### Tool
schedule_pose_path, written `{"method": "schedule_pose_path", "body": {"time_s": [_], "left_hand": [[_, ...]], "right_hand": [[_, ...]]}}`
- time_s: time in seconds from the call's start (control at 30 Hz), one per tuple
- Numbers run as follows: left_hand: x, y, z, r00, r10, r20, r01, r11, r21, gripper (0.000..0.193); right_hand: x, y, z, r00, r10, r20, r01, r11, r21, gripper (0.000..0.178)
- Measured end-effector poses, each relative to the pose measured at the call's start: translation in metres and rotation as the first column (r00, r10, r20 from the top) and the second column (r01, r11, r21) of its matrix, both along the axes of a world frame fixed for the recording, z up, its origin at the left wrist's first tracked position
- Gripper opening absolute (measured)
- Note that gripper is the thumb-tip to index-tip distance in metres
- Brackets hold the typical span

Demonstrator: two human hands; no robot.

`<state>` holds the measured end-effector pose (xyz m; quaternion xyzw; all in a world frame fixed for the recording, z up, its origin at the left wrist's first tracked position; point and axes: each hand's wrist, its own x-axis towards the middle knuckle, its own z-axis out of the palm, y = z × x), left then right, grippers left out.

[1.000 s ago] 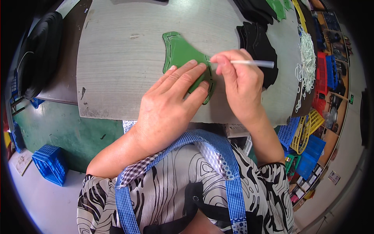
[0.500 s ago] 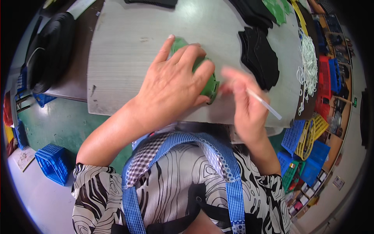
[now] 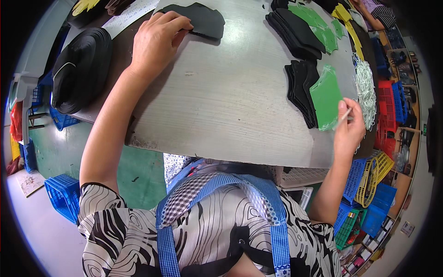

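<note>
My left hand [image 3: 159, 39] reaches to the far left of the table. Its fingers are bent over the left end of a dark, shaped flat piece [image 3: 203, 21], gripping its edge. At the right, my right hand [image 3: 349, 129] holds a thin white stick [image 3: 344, 117], like a slim pen, between thumb and fingers. The thumb is at the lower right edge of a shiny green flat piece [image 3: 325, 99]. This green piece lies partly over a stack of black cut pieces [image 3: 301, 92].
Another black stack [image 3: 295, 34] and more green pieces [image 3: 318, 25] lie at the far right. A white string bundle [image 3: 365, 90] hangs along the right edge of the table [image 3: 221, 101]. A black roll [image 3: 80, 69] stands left. Baskets [image 3: 64, 196] are on the floor. Another person's arm [image 3: 369, 14] shows at top right.
My hands have moved apart from the table's middle. The green piece went from under my left hand to the right-hand stack. My left hand now grips a dark piece at the far left.
</note>
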<state>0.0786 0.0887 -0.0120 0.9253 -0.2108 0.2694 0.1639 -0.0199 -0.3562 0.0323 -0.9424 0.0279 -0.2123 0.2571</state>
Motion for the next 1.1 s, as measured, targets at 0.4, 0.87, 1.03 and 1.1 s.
{"method": "schedule_pose_path", "body": {"time_s": [0.4,0.87,1.03,1.1], "left_hand": [[-0.068,-0.039,0.025,0.995,-0.095,-0.018,0.096,0.991,0.091,0.018],[-0.012,-0.014,0.04,0.798,-0.101,0.594,0.025,0.99,0.135,0.014],[-0.027,-0.014,0.024,0.976,-0.013,0.215,-0.023,0.987,0.162,0.025],[-0.063,-0.03,0.015,0.975,-0.22,-0.022,0.221,0.974,0.047,0.034]], "right_hand": [[-0.005,0.089,0.022,0.957,0.29,-0.015,-0.198,0.691,0.696,0.02],[-0.002,0.089,0.012,0.955,0.289,0.071,-0.239,0.602,0.761,0.018],[-0.003,0.089,0.005,0.952,0.301,0.051,-0.227,0.586,0.778,0.017],[-0.005,0.087,0.007,0.953,0.301,0.004,-0.204,0.637,0.743,0.016]]}}
